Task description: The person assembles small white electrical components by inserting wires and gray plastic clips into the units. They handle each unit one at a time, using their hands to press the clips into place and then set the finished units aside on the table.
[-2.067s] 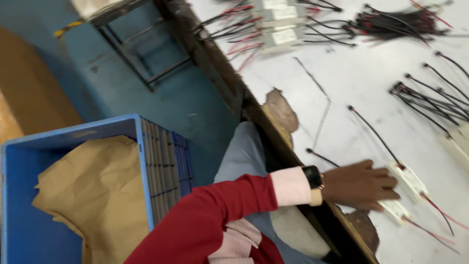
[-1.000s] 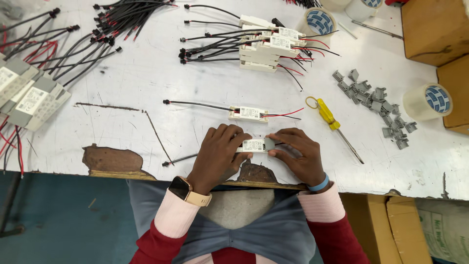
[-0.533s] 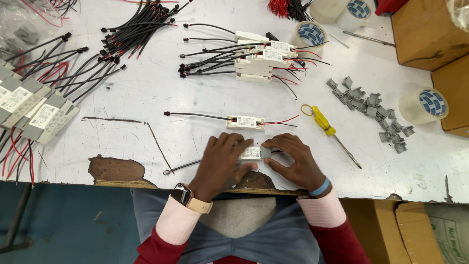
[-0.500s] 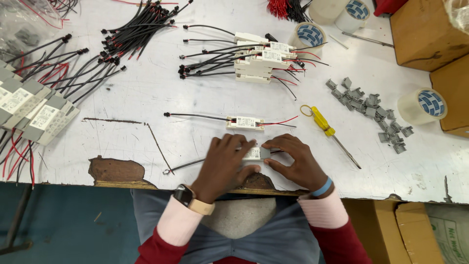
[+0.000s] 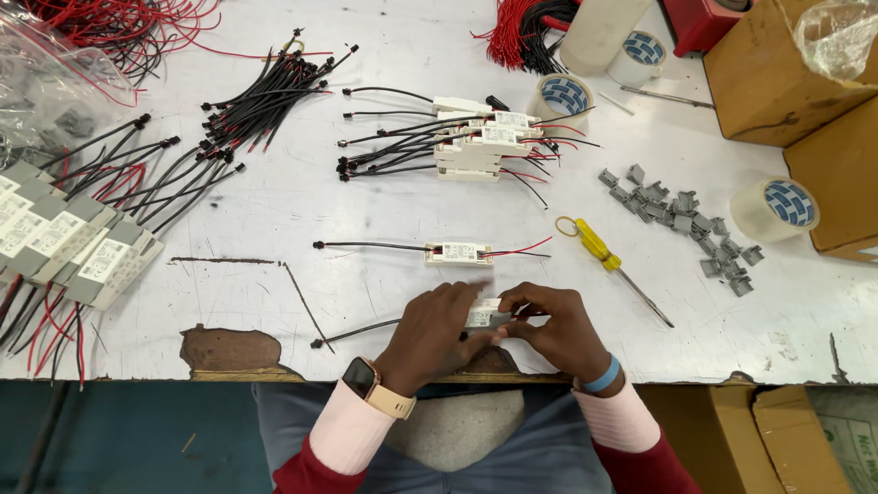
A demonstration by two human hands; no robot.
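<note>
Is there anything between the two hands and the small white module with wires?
Nothing visible. The left hand and right hand both already grip the white module at the table's near edge.

A single wired module (image 5: 459, 253) lay on the tabletop (image 5: 366, 210). Nearer the edge than it sat both hands (image 5: 498, 329) (around another module (image 5: 483, 316)). Right of it lay a screwdriver (image 5: 608, 263), then scattered clips (image 5: 681, 220); behind it a module stack (image 5: 480, 146); far left, more modules (image 5: 64, 242).
</note>
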